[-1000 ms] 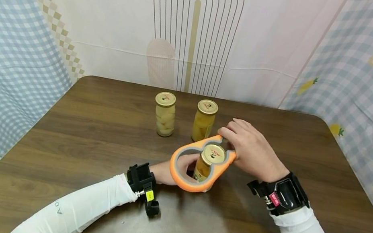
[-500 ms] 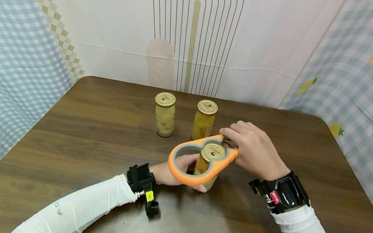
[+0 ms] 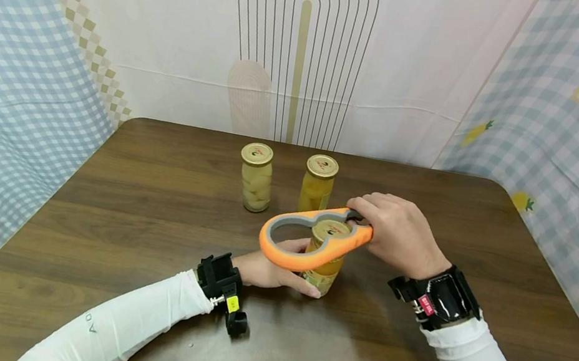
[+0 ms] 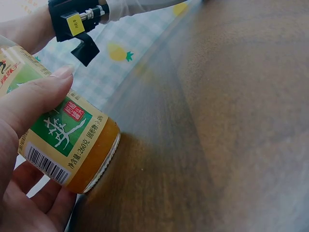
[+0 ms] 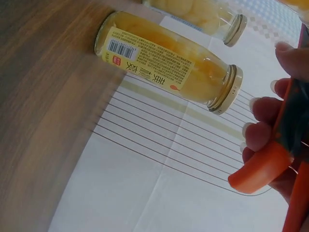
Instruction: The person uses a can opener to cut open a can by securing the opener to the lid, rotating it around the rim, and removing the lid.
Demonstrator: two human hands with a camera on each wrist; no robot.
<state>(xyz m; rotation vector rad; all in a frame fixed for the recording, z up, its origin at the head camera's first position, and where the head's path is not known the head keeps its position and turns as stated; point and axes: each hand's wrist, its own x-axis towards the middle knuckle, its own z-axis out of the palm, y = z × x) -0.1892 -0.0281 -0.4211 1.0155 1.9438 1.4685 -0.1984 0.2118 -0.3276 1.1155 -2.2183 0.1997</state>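
Observation:
My left hand (image 3: 272, 271) grips a glass jar of yellow fruit (image 3: 320, 280) with a gold lid, standing upright or nearly so. In the left wrist view the thumb presses on the jar's green and cream label (image 4: 67, 128), with the fingers curled round the far side. My right hand (image 3: 397, 232) holds an orange jar opener (image 3: 285, 259) with a grey inner lining by its handle end. The opener's notched opening surrounds the lid in the head view; whether it touches the lid cannot be told. The right wrist view shows the fingers curled at the orange handles (image 5: 263, 166).
Two more lidded jars stand upright behind: one with pale contents (image 3: 256, 181) at the left, one with yellow fruit (image 3: 317, 188) nearer the opener. The brown wooden table (image 3: 158, 216) ends at a hanging white cloth (image 3: 177, 30). Checked cloth (image 3: 568, 142) hangs at the right.
The opener's looped end has swung up and slightly left, uncovering more of the jar's label and my left thumb. My right hand has shifted slightly right and toward me. The left hand keeps its place.

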